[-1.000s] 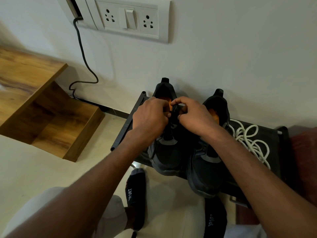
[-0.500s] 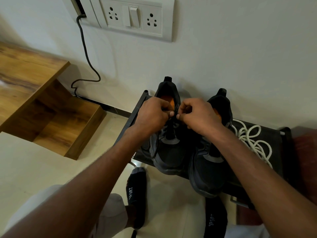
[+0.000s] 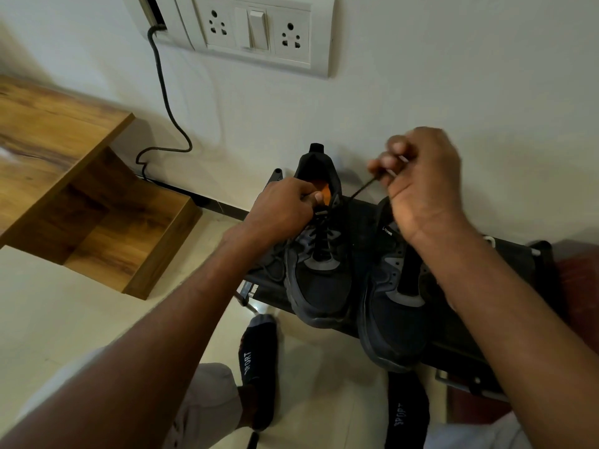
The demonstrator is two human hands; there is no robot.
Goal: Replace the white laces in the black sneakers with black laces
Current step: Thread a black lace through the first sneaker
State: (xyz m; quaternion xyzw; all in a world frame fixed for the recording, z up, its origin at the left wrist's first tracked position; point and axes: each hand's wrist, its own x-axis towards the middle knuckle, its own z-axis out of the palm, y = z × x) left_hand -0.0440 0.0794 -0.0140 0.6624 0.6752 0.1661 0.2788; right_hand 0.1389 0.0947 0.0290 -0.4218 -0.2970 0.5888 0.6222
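Right hand (image 3: pixel 421 186) pinches a black lace (image 3: pixel 363 187), taut toward two o'clock from the left sneaker (image 3: pixel 319 264); left hand (image 3: pixel 282 210) grips its collar.

Your two black sneakers, the left one (image 3: pixel 319 280) and the right one (image 3: pixel 393 306), look like matt woven mesh with smoother grey overlay patches, and the left has an orange lining. The black lace (image 3: pixel 359 189) you hold is thin, matt cord. The rack (image 3: pixel 460 354) under them seems to be dark cloth on a metal frame that glints faintly. The floor (image 3: pixel 64 319) is pale, smooth, slightly glossy tile. The shelf (image 3: pixel 58 134) has a wood-grain finish. The wall (image 3: pixel 453 76) is matt paint; the switch plate (image 3: pixel 259 30) is smooth white plastic. Your socks (image 3: pixel 256 361) are knitted cloth.
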